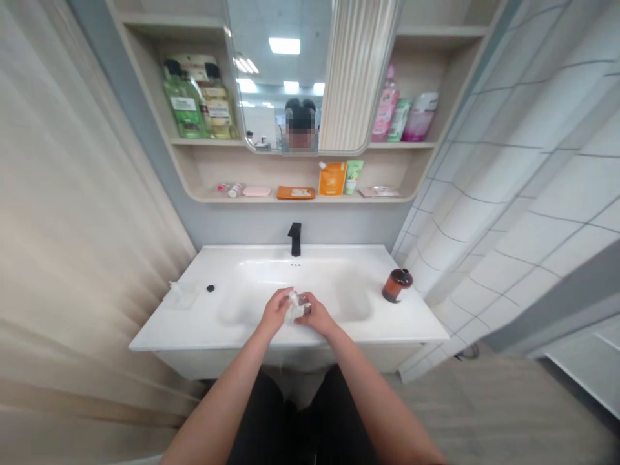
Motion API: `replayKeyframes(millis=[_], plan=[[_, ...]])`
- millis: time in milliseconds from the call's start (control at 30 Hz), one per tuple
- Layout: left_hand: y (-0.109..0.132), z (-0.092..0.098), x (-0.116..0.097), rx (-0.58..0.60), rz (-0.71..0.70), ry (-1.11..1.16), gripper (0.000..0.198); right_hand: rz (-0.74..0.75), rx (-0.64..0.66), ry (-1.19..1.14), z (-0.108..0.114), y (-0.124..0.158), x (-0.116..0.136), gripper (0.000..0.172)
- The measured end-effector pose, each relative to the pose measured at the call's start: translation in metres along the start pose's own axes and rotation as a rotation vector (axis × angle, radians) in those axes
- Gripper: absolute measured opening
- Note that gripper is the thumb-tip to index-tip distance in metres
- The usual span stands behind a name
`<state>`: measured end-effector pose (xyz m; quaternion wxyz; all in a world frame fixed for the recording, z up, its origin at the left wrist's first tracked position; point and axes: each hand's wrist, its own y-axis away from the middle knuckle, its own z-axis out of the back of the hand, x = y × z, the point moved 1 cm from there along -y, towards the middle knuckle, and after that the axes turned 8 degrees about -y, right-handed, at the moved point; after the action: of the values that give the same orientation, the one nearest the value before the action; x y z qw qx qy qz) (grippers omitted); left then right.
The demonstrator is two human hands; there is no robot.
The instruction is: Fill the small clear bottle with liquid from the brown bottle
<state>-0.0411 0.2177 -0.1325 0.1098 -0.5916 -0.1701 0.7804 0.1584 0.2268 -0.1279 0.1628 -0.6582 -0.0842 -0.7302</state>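
Over the front part of the white sink basin (339, 290), a small clear bottle (294, 313) with a whitish top is between my two hands. My right hand (316, 314) wraps round its right side. On the other side, my left hand (277, 310) has its fingers curled against the bottle near the top. Blur and the fingers hide the bottle's finer details. To the right on the counter stands a brown bottle (398, 286) with an uncapped neck. A small round black cap (210, 288) lies on the counter left of the basin.
A black faucet (295, 239) rises behind the basin. At the counter's left lies a clear item (180, 295) with a whitish part. Above, a mirrored cabinet (290, 198) holds green and yellow bottles, pink bottles, an orange pouch (332, 179) and a green tube (353, 177). A curtain (87, 245) hangs left.
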Motion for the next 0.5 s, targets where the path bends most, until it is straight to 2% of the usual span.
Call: replayKeyframes(millis=[133,500], plan=[[0.0011,0.001,0.0022,0.025,-0.029,0.007,0.038,-0.003,0.006,-0.012,0.0003,-0.0006,-0.0021,0.072],[0.0015,-0.0009,0.0,0.028,0.004,0.017,0.04,0.017,-0.004,0.015,-0.0011,0.0013,0.0032,0.066]])
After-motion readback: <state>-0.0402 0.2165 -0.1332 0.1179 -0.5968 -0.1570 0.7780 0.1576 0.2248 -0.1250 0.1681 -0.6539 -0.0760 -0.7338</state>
